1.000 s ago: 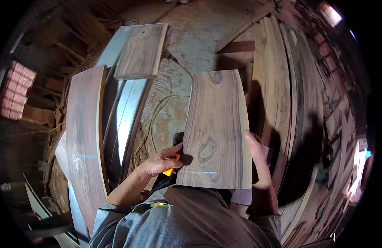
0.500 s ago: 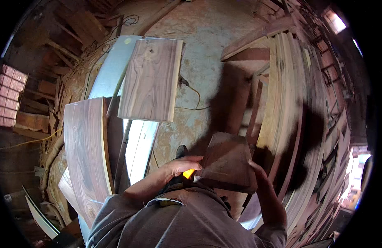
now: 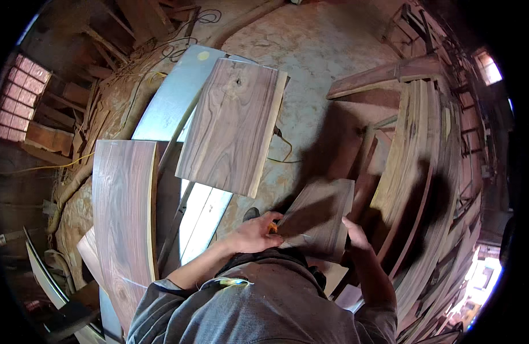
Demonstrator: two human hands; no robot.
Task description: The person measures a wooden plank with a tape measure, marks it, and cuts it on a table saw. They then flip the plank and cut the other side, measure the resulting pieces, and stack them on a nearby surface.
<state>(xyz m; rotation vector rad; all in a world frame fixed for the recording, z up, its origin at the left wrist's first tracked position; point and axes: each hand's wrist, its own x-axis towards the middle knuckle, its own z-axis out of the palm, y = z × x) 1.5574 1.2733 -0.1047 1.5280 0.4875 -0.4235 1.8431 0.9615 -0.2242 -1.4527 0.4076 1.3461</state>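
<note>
In front of my waist is a dark brown wooden board (image 3: pixel 320 221), tilted, with a shadow band across its face. My right hand (image 3: pixel 357 234) grips its right edge, thumb toward the upper side. At the left edge, my left hand (image 3: pixel 257 232) has its fingers curled against the board. A small orange-yellow object (image 3: pixel 272 227) shows between those fingers, mostly covered, so its kind is unclear. Farther off, a larger wood panel (image 3: pixel 233 123) with a knot and a pale right edge lies on a support. Another brown panel (image 3: pixel 124 200) rests to the left.
Long stacked planks (image 3: pixel 399 155) line the right side, beside a reddish-brown beam (image 3: pixel 384 75). Pale blue-white sheets (image 3: pixel 175 94) lie beneath the panels. A dark cable (image 3: pixel 288 150) runs over the stained floor (image 3: pixel 310 63). Scrap wood (image 3: pixel 101 37) is piled at the far left.
The view has shifted, so the panels sit farther right. The held board has turned and catches more light on its face. My left fingers now cover more of the orange-yellow object.
</note>
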